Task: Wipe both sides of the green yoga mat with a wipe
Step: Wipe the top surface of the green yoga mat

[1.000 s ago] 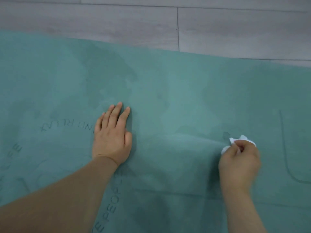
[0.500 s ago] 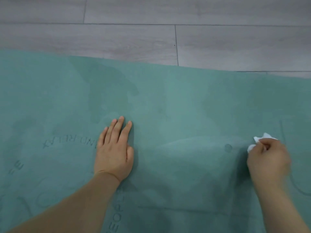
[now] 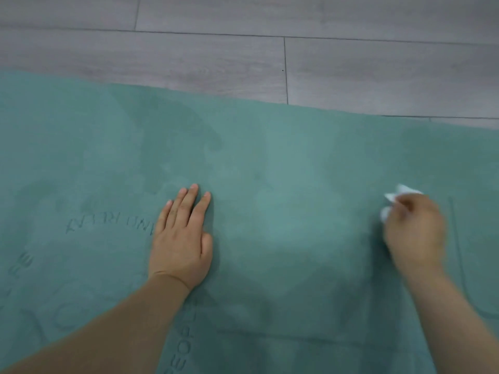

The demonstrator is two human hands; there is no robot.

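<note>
Across the grey plank floor (image 3: 351, 63) lay the green yoga mat (image 3: 283, 163), which looked soft, limp and light, likely to creep or ruck under rubbing unless pinned flat. Near the mat's middle the left hand (image 3: 181, 244) pressed down with straight fingers, while toward its right end the blurred right hand (image 3: 414, 230) pinched a crumpled white wipe (image 3: 391, 201), a flimsy thing best kept bunched in the fingertips.

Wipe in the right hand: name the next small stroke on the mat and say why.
Probably sweep the wipe toward the far edge of the green mat. The right hand grips it bunched on the mat, the left hand lies flat and braces the mat, and unwiped-looking lighter surface lies beyond the wipe.
</note>
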